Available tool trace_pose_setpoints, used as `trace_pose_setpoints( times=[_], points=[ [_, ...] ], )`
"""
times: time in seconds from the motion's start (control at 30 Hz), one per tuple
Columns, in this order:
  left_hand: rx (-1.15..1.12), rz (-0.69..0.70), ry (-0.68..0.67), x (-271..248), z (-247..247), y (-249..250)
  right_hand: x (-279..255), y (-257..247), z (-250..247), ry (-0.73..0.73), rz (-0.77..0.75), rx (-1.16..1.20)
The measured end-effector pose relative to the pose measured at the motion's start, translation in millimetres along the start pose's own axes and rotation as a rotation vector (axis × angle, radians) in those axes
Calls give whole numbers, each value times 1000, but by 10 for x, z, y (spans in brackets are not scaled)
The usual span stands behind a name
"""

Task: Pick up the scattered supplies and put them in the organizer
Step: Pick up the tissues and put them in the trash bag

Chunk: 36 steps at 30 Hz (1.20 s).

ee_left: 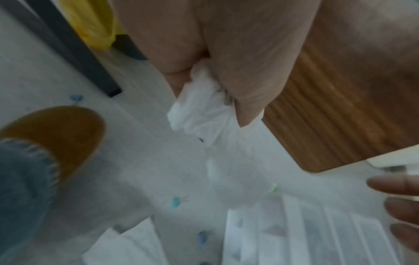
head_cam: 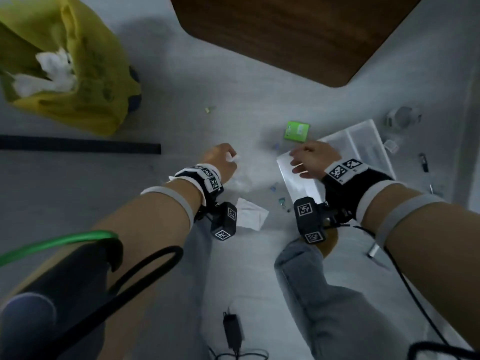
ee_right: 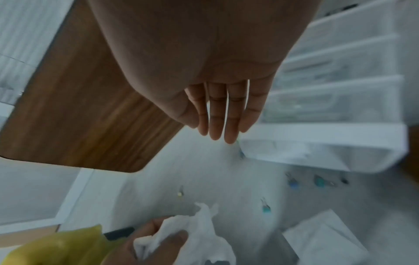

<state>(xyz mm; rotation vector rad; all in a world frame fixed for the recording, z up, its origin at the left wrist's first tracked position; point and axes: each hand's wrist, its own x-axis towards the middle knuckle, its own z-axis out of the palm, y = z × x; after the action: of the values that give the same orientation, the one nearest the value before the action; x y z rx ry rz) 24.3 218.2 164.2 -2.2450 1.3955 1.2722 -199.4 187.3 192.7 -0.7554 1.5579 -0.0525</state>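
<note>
My left hand (head_cam: 226, 159) grips a crumpled white plastic bag (ee_left: 199, 107), which hangs down over the floor; the right wrist view shows the same bag (ee_right: 204, 231) bunched in the fingers. My right hand (head_cam: 298, 162) hovers open and holds nothing, its fingers (ee_right: 221, 116) straight, over the near end of the clear compartmented organizer (head_cam: 363, 144). Small blue and teal clips (head_cam: 273, 188) (ee_right: 293, 184) lie scattered on the floor between the hands. A green packet (head_cam: 297, 131) lies just beyond the organizer's left corner.
A yellow bag (head_cam: 85, 94) holding white tissue stands far left, and a wooden tabletop (head_cam: 298, 35) is ahead. White paper (head_cam: 250, 213) lies by my knee. A black charger (head_cam: 232, 331), a metal pen (head_cam: 372, 252) and small items (head_cam: 424, 162) lie on the floor.
</note>
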Motion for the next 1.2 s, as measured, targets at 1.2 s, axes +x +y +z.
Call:
trace_pose_setpoints(
  times=[1.2],
  points=[
    [-387, 159, -354, -721, 437, 649, -725, 841, 239, 263, -223, 78]
  ],
)
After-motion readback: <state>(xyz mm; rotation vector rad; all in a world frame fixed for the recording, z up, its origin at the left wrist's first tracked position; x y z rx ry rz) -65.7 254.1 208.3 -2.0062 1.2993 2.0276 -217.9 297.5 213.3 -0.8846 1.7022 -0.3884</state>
